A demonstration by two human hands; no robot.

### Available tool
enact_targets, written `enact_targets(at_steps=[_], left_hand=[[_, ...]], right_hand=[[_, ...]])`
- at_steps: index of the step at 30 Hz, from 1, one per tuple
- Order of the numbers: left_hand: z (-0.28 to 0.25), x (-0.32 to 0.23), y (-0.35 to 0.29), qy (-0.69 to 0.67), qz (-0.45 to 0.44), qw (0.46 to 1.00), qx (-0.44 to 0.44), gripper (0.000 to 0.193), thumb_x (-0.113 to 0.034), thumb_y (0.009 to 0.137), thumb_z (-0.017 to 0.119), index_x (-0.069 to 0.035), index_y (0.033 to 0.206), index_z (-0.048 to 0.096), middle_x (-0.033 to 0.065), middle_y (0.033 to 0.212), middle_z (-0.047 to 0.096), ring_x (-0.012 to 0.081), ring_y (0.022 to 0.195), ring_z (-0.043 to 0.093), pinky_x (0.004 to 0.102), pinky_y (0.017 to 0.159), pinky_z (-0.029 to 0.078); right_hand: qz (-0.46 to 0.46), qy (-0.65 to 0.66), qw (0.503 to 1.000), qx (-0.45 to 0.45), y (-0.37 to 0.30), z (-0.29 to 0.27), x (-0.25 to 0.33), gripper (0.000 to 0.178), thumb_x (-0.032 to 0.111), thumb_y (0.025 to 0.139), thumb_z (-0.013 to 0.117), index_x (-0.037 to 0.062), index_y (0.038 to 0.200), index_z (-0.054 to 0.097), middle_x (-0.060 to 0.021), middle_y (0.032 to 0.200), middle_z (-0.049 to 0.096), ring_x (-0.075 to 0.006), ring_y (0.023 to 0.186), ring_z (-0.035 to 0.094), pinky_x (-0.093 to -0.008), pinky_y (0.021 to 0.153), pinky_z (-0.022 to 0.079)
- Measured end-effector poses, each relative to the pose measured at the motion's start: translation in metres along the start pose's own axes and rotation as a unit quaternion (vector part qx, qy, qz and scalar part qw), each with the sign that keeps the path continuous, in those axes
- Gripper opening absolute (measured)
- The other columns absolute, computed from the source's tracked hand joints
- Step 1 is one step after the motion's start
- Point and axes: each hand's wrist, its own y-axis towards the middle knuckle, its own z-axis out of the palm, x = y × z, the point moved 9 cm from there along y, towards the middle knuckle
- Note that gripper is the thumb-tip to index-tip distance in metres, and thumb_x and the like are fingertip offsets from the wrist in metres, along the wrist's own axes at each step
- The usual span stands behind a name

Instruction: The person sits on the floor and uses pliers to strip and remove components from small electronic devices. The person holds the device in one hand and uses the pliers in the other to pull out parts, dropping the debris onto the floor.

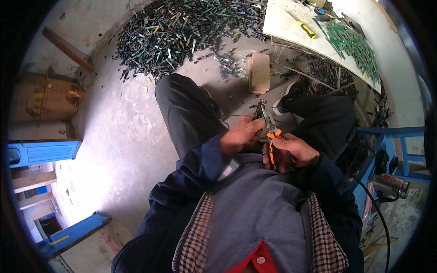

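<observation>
My right hand (295, 151) is closed round the orange-and-black handles of a pair of pliers (270, 126). The metal jaws point up and away from me, beside a small dark piece (257, 110) with a coppery bit at its far end. Pinched in the fingers of my left hand (246, 132), that piece is partly covered. Whether the jaws grip it is too small to tell. Both hands are close together in front of my lap, between my bent knees.
A large heap of dark strips (191, 34) covers the floor ahead. At the far right a pale board (284, 25) bears a yellow-handled screwdriver (306, 30) and green strips (355, 43). A brown cardboard piece (259, 73) lies between my feet. A carton (54, 98) stands left.
</observation>
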Motion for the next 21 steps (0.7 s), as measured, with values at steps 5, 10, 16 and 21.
enact_targets(at_steps=[5,10,16,21], left_hand=[[0.002,-0.012,-0.003,0.065,0.052,0.996,0.023,0.032,-0.018,0.089,0.043,-0.006,0.06,0.042,-0.0001,0.05,0.039,0.0093,0.044,0.033,0.0285,0.041,0.024],[0.001,-0.017,0.0,0.156,0.146,0.977,0.023,0.031,-0.017,0.089,0.042,-0.005,0.061,0.039,0.0011,0.05,0.039,0.0104,0.044,0.035,0.0296,0.041,0.025],[0.004,-0.011,-0.003,0.113,0.074,0.99,0.034,0.029,-0.018,0.089,0.043,-0.005,0.064,0.039,0.0005,0.05,0.039,0.0104,0.045,0.034,0.0295,0.041,0.024],[0.002,-0.01,-0.003,0.114,0.078,0.99,0.032,0.028,-0.017,0.089,0.043,-0.006,0.064,0.041,0.0006,0.049,0.038,0.0103,0.044,0.033,0.0293,0.041,0.024]], right_hand=[[-0.008,0.013,1.0,0.003,0.003,-0.001,-0.006,0.039,0.04,0.096,0.044,0.0034,0.105,0.056,-0.0105,0.092,0.066,-0.0191,0.078,0.066,-0.026,0.054,0.051],[-0.013,0.029,0.999,0.004,0.003,0.0,-0.006,0.042,0.041,0.096,0.044,0.0022,0.105,0.056,-0.0117,0.092,0.066,-0.0202,0.078,0.066,-0.026,0.053,0.05],[-0.013,0.043,0.999,0.006,0.005,-0.001,-0.007,0.045,0.043,0.096,0.043,0.0015,0.105,0.056,-0.0118,0.09,0.066,-0.021,0.077,0.066,-0.0262,0.052,0.049],[-0.012,0.052,0.999,-0.005,0.007,0.001,-0.007,0.044,0.043,0.097,0.042,0.0017,0.104,0.056,-0.0112,0.087,0.065,-0.0198,0.075,0.066,-0.0255,0.048,0.047]])
